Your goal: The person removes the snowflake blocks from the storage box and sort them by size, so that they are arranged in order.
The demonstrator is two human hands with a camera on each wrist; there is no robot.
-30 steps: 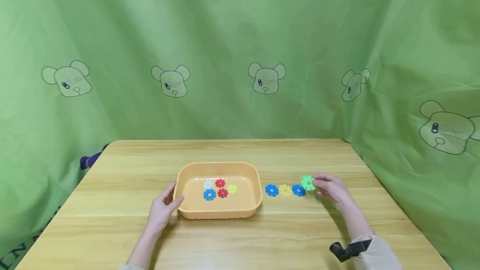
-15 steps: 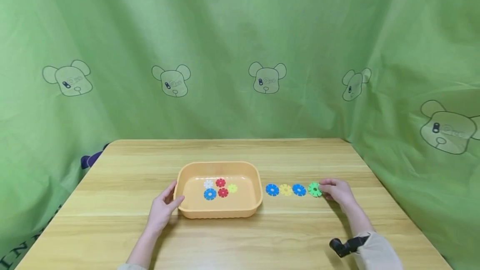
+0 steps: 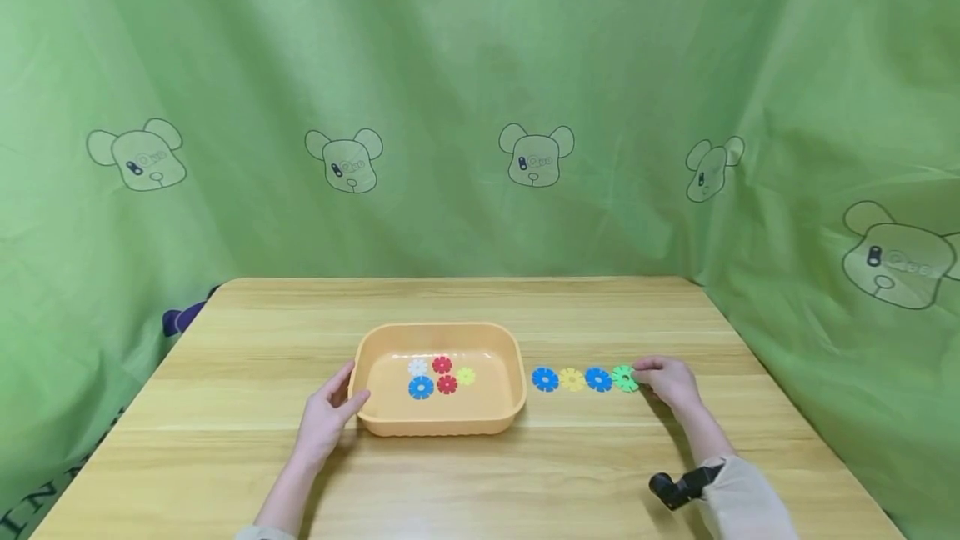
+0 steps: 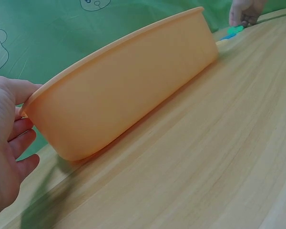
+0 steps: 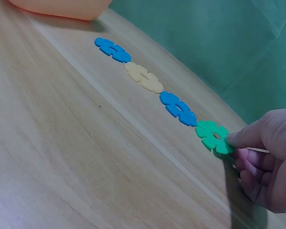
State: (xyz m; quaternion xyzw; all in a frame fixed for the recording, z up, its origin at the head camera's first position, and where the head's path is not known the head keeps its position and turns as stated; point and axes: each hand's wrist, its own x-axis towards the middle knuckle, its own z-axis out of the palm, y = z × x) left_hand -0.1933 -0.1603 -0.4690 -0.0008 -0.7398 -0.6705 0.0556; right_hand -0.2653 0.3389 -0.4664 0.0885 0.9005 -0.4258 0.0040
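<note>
My right hand (image 3: 671, 382) pinches the right edge of a green snowflake disc (image 5: 212, 137) between thumb and fingers. That disc lies at the right end of a row on the table. Left of it come a blue disc (image 3: 598, 379), a yellow disc (image 3: 572, 379) and another blue disc (image 3: 545, 379). In the right wrist view, neighbouring discs appear to touch edge to edge. My left hand (image 3: 324, 417) holds the left rim of an orange plastic basin (image 4: 128, 81), its thumb over the rim and its fingers outside. Several discs lie inside, among them a larger blue disc (image 3: 421, 387).
Also in the basin are two red discs, one a red disc (image 3: 447, 384), with a white disc (image 3: 417, 367) and a yellow-green disc (image 3: 466, 376). The wooden table (image 3: 450, 486) ends at a green curtain (image 3: 435, 215) behind and at both sides.
My right hand has brought the green disc down from above the row, then slid it left against the blue disc. My left hand has stayed on the basin.
</note>
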